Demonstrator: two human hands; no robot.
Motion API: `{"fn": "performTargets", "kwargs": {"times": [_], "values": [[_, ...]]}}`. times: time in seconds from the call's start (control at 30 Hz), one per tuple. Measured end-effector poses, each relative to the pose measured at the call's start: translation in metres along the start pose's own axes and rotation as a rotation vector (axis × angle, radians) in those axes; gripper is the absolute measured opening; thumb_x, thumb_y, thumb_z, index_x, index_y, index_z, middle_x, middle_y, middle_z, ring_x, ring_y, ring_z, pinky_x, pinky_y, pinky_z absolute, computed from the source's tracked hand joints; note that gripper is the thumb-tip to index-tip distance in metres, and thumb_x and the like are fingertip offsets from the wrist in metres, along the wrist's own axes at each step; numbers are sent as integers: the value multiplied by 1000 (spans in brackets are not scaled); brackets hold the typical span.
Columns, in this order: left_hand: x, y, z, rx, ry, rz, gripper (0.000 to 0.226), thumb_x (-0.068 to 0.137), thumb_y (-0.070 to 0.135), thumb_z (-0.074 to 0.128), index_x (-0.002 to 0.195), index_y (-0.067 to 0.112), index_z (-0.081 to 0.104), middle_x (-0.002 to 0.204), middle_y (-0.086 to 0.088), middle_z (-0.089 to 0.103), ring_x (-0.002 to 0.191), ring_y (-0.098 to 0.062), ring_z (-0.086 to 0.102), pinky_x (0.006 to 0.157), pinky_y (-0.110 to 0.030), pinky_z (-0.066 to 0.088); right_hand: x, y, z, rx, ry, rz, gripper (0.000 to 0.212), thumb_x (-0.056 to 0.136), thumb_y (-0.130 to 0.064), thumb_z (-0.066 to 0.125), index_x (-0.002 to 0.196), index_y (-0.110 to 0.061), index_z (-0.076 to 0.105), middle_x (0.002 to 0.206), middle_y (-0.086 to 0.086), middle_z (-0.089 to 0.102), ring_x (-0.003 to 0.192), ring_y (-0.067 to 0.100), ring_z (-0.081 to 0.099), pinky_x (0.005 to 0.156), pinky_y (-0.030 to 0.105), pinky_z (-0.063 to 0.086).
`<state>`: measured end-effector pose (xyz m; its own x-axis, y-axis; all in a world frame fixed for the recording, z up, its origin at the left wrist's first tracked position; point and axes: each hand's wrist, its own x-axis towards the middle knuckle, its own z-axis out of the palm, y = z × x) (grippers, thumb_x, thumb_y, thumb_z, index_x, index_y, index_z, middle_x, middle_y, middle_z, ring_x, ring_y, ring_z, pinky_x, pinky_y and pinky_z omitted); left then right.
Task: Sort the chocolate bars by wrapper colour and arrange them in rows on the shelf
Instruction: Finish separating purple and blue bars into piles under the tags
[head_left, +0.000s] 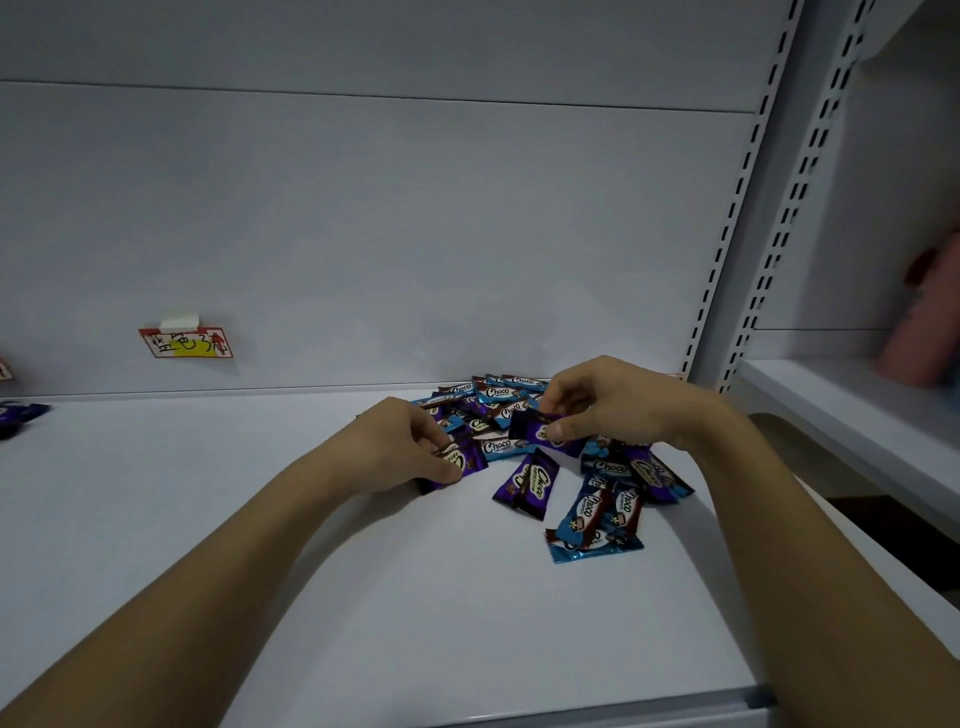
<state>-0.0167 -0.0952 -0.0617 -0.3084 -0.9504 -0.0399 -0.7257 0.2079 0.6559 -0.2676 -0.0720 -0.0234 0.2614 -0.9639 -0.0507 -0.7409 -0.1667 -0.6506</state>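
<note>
A loose pile of purple and blue chocolate bars (524, 415) lies at the right of the white shelf (260, 519), against the back panel. My left hand (405, 447) grips a small stack of purple bars (462, 462) at the pile's left edge. My right hand (613, 405) pinches one purple bar (540, 428) lifted just above the pile. One purple bar (527, 483) lies alone in front. Blue bars (597, 525) lie overlapping at the near right.
A few purple bars (18, 415) lie at the shelf's far left edge. A handwritten red, white and yellow label (187, 343) is stuck to the back panel. Slotted uprights (727, 260) bound the shelf on the right; a neighbouring shelf (841, 410) holds a blurred pink object (919, 332).
</note>
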Motion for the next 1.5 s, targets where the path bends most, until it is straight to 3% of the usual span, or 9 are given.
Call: {"fn": "performTargets", "kwargs": {"times": [0.2,0.37,0.53,0.7,0.87,1.0,1.1,1.33,1.5], "values": [[0,-1,0,-3,173,47,11,77,18,77,79,18,67,51,9,63,49,-5,56,47,-9,37,18,7,18,-110,142,-4,18,87,-23,71,104,-23,67,100,-10,64,91,13,63,83,35,55],[2,-3,-2,52,180,36,12,78,21,76,89,23,72,82,1,70,72,-11,61,64,-20,45,22,5,26,-194,115,-15,21,86,-25,72,106,-24,68,103,-10,62,91,6,59,67,17,47],[4,-3,-3,9,204,86,8,80,19,76,87,22,74,79,6,70,71,-9,62,61,-16,45,22,6,25,-233,128,-9,22,88,-25,70,110,-23,68,102,-11,59,95,8,58,66,17,46],[5,-2,-6,-141,349,119,9,79,22,77,86,24,71,85,8,68,77,-6,63,60,-16,48,24,9,25,-90,244,1,20,88,-25,70,108,-21,70,100,-7,66,90,12,63,82,33,55],[5,-5,-8,-320,431,81,9,83,20,75,89,21,68,82,5,70,73,-7,68,53,-18,52,23,2,32,81,314,21,18,89,-21,69,106,-15,68,94,1,66,70,21,68,66,30,59],[-1,-8,-12,-499,393,19,9,83,14,75,85,17,67,82,-7,74,72,-19,72,66,-38,61,19,-10,40,239,362,54,12,90,-19,69,101,-15,67,90,3,69,63,13,66,69,31,58],[-5,-12,-26,-568,405,4,10,82,8,74,84,16,68,81,-11,74,71,-25,72,74,-41,60,21,-23,42,296,385,79,7,90,-14,67,97,-14,68,88,5,70,68,17,67,74,40,58],[-34,-44,-63,-482,433,-10,14,82,2,68,92,12,69,86,-8,73,78,-25,72,76,-34,60,34,-71,71,291,316,41,12,88,-6,64,89,-17,69,81,3,70,72,18,66,77,38,57],[-67,-93,-98,-383,504,-40,9,80,8,73,87,14,70,77,-6,73,63,-18,65,65,-29,56,58,-112,109,239,252,13,11,87,-7,64,89,-15,70,80,4,69,62,13,61,62,27,52]]}}
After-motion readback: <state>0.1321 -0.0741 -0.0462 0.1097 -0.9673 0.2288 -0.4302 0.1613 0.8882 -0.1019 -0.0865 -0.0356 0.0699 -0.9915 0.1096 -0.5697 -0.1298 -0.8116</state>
